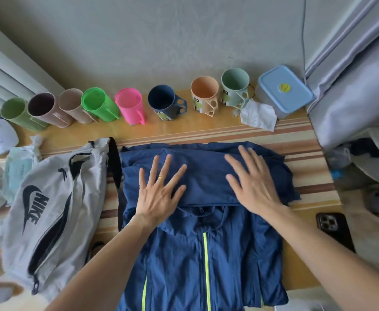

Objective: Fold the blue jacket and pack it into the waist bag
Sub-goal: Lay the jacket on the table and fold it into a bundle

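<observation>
The blue jacket [204, 254] with neon-yellow zips lies flat on the striped table, its far part folded back toward me into a band across the top. My left hand [159, 187] presses flat on the left of that folded band, fingers spread. My right hand [251, 182] lies flat on the band's right side, fingers apart too. Neither hand grips anything. The grey waist bag [49, 209] with a black logo lies to the left of the jacket, its zips open and its black strap [114, 164] touching the jacket's edge.
A row of several coloured cups [130, 106] stands along the wall behind the jacket. A blue-lidded box [285, 90] and a crumpled tissue [258, 115] sit at the back right. A black phone [334, 230] lies right of the jacket. Plastic bags clutter the left edge.
</observation>
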`<state>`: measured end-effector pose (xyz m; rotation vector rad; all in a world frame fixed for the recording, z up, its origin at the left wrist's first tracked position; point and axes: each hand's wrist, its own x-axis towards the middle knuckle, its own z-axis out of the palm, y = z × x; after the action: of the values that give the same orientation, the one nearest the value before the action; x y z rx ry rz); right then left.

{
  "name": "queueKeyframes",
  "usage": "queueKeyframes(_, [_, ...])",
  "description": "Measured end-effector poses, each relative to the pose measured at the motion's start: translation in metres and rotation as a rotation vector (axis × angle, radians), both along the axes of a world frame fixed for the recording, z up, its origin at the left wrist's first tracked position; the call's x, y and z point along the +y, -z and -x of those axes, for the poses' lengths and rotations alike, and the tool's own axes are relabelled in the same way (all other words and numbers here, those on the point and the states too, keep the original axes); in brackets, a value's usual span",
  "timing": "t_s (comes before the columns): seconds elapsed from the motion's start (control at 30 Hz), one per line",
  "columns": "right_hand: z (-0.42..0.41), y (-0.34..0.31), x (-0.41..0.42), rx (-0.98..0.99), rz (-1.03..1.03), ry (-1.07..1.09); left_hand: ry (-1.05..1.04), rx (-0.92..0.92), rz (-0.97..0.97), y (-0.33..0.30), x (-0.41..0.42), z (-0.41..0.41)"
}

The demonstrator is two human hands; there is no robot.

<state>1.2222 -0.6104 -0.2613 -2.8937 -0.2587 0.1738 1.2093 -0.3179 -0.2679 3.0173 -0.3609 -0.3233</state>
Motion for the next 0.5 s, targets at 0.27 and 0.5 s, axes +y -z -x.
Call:
queueKeyframes(0.27, [0.046,0.045,-0.002,0.084,0.002,-0.006,-0.181,0.043,-0.092,0.018,0.016,0.049])
queueKeyframes(0.5, [0.185,0.040,0.005,0.017,-0.050,-0.121,0.009,-0.041,-0.064,0.015,0.034,0.158])
